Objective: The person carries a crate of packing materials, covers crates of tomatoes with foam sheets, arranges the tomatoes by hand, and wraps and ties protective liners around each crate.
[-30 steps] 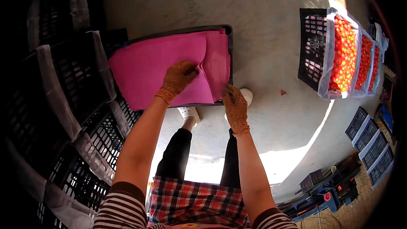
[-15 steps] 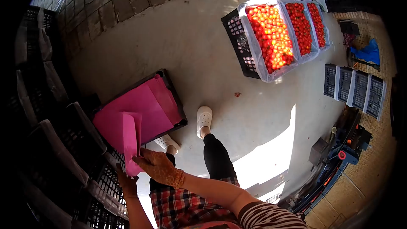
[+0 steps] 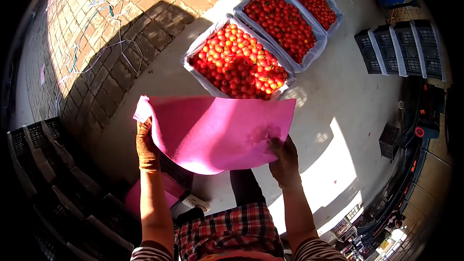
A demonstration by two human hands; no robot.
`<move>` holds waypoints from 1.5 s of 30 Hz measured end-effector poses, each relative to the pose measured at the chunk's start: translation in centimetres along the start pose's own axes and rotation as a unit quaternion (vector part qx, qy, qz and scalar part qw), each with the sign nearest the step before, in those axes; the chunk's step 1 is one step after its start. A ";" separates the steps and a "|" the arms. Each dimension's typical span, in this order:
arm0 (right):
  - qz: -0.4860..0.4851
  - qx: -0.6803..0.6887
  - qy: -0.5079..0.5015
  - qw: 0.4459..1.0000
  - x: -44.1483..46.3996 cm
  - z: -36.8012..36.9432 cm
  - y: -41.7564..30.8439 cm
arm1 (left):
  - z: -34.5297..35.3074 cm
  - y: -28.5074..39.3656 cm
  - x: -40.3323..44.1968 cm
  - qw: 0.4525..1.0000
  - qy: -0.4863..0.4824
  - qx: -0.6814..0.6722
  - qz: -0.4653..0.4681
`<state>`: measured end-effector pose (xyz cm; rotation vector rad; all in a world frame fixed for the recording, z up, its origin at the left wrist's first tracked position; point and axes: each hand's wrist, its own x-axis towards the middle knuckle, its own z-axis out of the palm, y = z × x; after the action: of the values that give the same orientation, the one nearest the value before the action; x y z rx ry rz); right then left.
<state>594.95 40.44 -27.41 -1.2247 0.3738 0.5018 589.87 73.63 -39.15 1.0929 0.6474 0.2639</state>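
A pink sheet (image 3: 212, 130) is spread between my two gloved hands, just in front of the nearest crate. My left hand (image 3: 146, 140) grips its left edge, where the sheet curls over. At the lower right, my right hand (image 3: 284, 157) pinches the sheet near a darker patch. Beyond the sheet stands a lined crate of red tomatoes (image 3: 237, 63), its near edge partly hidden by the sheet. Two more tomato crates (image 3: 280, 21) (image 3: 309, 0) stand behind it in a row. The pink stack (image 3: 169, 188) lies low at the left, partly hidden by my left arm.
Black crates with white liner strips (image 3: 63, 183) line the left side. More black crates (image 3: 406, 50) stand at the right, near a small dark box (image 3: 389, 141) and blue-and-black equipment. Loose cords (image 3: 121, 34) lie on the brick paving at the upper left.
The pink sheet has come up off the stack and is now opened out between both hands. The view has turned toward the tomato crates, which appear closer, and the stack is now low at the left.
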 end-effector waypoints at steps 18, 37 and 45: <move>0.066 -0.273 0.195 0.940 19.4 -21.0 19.0 | -19.2 -15.7 -8.7 0.798 0.424 0.417 -0.093; 0.266 -0.333 -0.154 0.891 -10.0 5.2 39.6 | -35.9 -18.0 -21.0 0.800 0.017 0.592 -0.098; 0.103 -0.488 -0.355 0.790 -11.9 16.0 44.0 | -39.8 -15.9 -23.3 0.930 0.093 0.205 -0.289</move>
<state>560.80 64.95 -51.26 -1.8557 -0.4951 1.4031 545.65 84.09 -56.89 1.2252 1.1990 -0.2976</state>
